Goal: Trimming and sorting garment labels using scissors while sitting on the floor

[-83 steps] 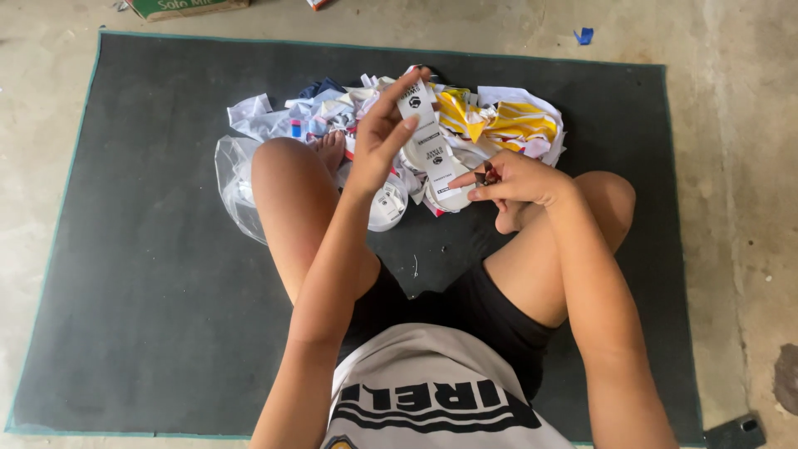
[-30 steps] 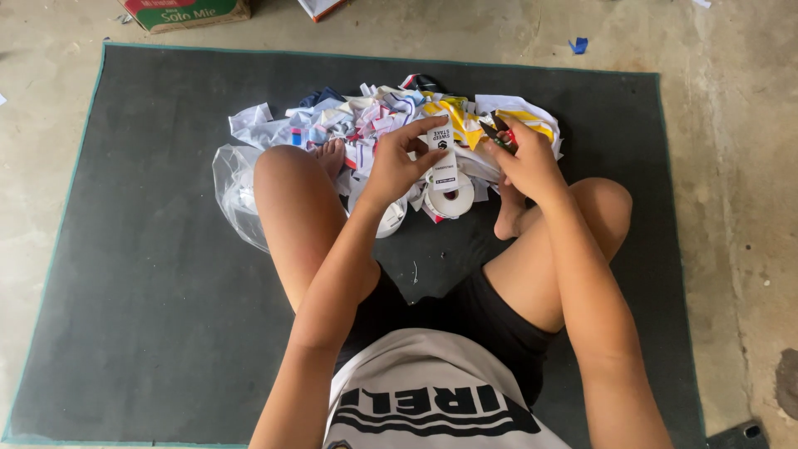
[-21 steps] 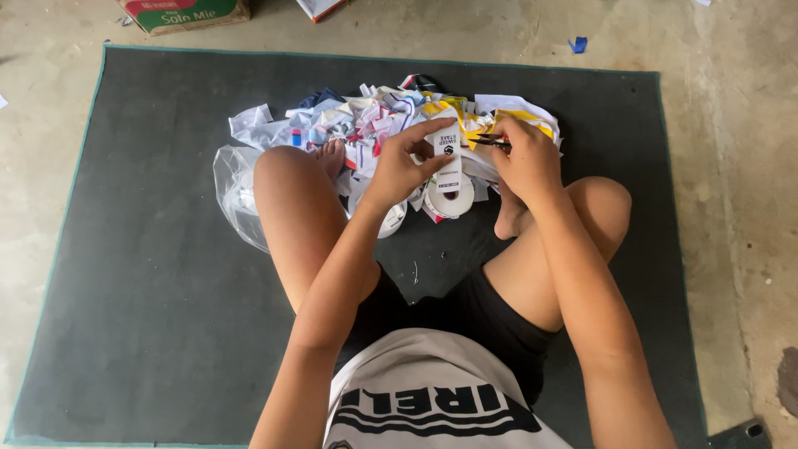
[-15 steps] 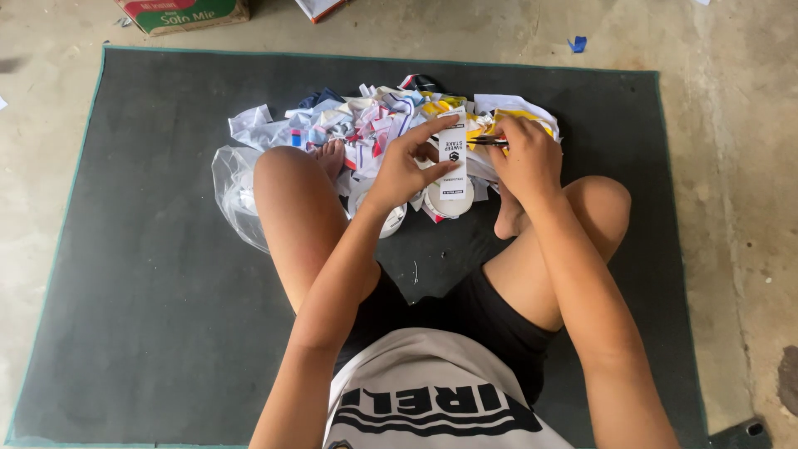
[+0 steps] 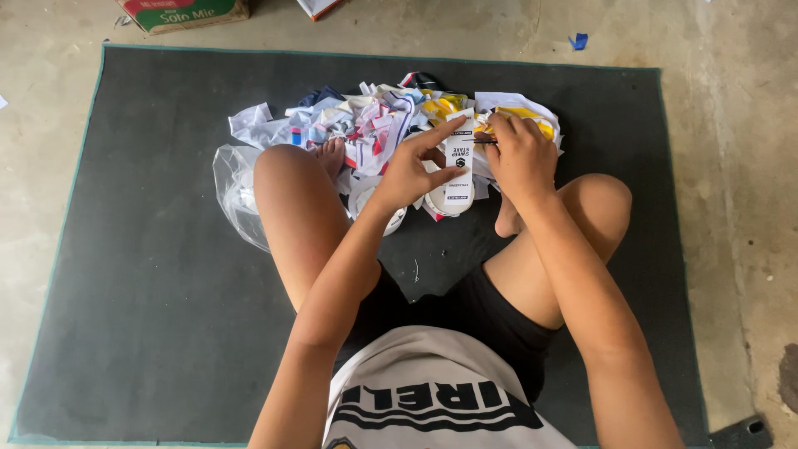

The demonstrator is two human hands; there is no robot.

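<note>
— Two hands meet on one piece: a narrow white printed paper strip with rounded ends [image 5: 459, 170], held up just above the heap, between the person's knees.

— How is it held?

— The left hand [image 5: 413, 170] grips it from the left, thumb under its middle, forefinger stretched along its upper edge. The right hand [image 5: 519, 156] is curled tight around a thin dark tool [image 5: 485, 141]; only its tip shows, touching the strip's upper right edge. Whether it is scissors or a blade, I cannot tell.

— And around that?

— Right behind lies a pile of crumpled white, red, blue and yellow paper and wrapper scraps [image 5: 374, 125], touching the bare feet. A clear plastic bag [image 5: 237, 187] sits at the left knee. Everything rests on a dark grey floor mat with a green edge [image 5: 150, 274], laid on bare concrete floor [image 5: 731, 208]. A cardboard box [image 5: 183, 12] stands beyond the mat's far edge.

— How far along does the work look?

— Hard to judge. The strip looks whole, with no visible cut. I'd guess much of the heap remains unhandled.
</note>
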